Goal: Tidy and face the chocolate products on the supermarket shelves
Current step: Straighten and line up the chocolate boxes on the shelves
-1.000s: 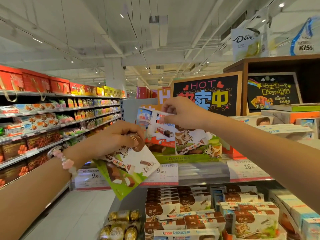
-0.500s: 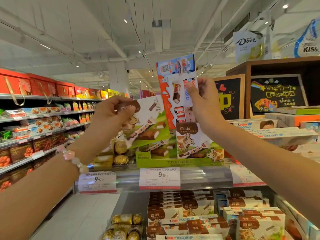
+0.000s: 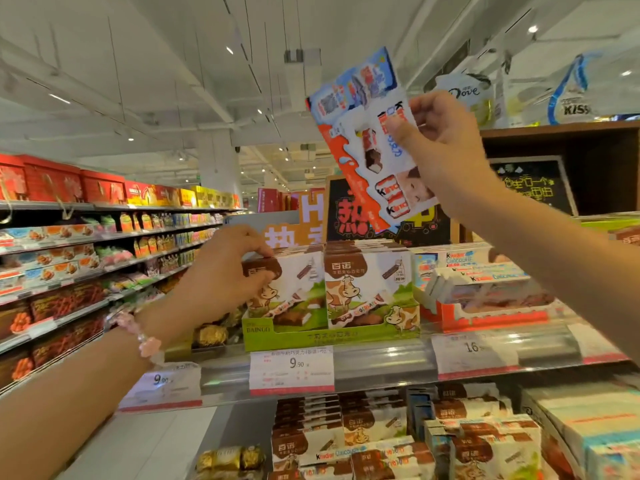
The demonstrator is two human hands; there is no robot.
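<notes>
My right hand (image 3: pixel 446 147) holds a flat white, orange and blue Kinder chocolate box (image 3: pixel 367 140) tilted high above the shelf. My left hand (image 3: pixel 221 275) pinches the top of a cow-print chocolate box (image 3: pixel 287 289) standing upright at the left end of the green display tray (image 3: pixel 332 336). A second cow-print box (image 3: pixel 369 289) stands beside it in the same tray. To the right sits an orange Kinder display tray (image 3: pixel 485 315) with packs lying in it.
Price tags (image 3: pixel 292 365) line the shelf rail. Below are more cow-print and Kinder boxes (image 3: pixel 374 438) and gold foil chocolates (image 3: pixel 228 457). A black chalkboard sign (image 3: pixel 363 216) stands behind the tray. An aisle with snack shelves (image 3: pixel 86 265) runs along the left.
My left hand moved down and set the cow-print box upright into the green tray. My right hand lifted the Kinder box higher and to the right.
</notes>
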